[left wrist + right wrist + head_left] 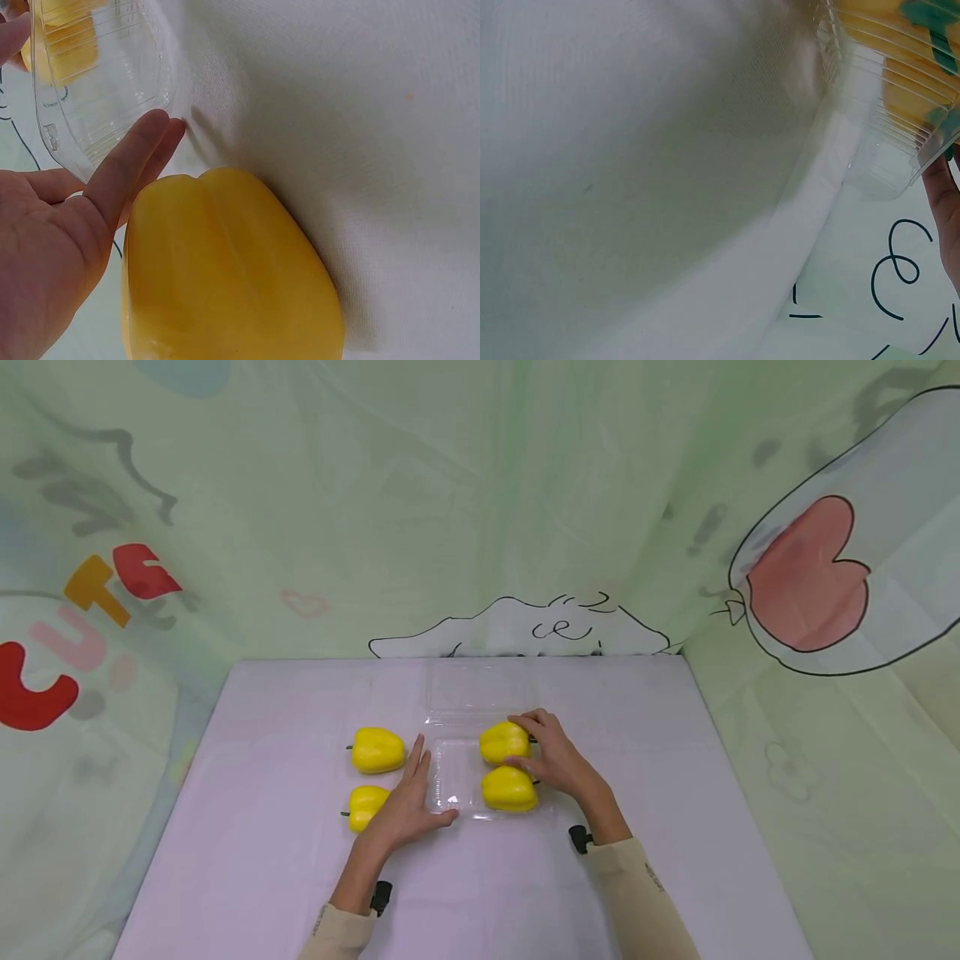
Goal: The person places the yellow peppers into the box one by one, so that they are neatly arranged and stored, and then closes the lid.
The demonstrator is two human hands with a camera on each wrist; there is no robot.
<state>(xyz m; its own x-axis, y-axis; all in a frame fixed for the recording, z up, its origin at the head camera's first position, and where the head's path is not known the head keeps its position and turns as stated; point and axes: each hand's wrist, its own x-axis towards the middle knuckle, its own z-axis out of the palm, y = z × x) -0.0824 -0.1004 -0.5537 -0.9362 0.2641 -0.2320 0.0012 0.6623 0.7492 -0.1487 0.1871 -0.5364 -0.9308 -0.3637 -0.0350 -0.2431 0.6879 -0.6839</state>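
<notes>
A clear plastic clamshell box (454, 777) lies with its lid (478, 685) folded back on the table. Two yellow bell peppers sit in its right half, a far one (500, 744) and a near one (508, 791). My right hand (561, 760) grips the far pepper, fingers over its far side and thumb between the two. My left hand (405, 806) is at the box's left side, its fingers straight and thumb spread along the near edge. In the left wrist view, its fingertips (154, 124) are right at the box wall, and a yellow pepper (225, 270) lies beside them.
Two more yellow peppers lie left of the box, a far one (377, 751) and a near one (365, 807) partly hidden by my left hand. A pale cloth (262, 793) covers the table. Printed curtains (360, 527) hang behind and at both sides.
</notes>
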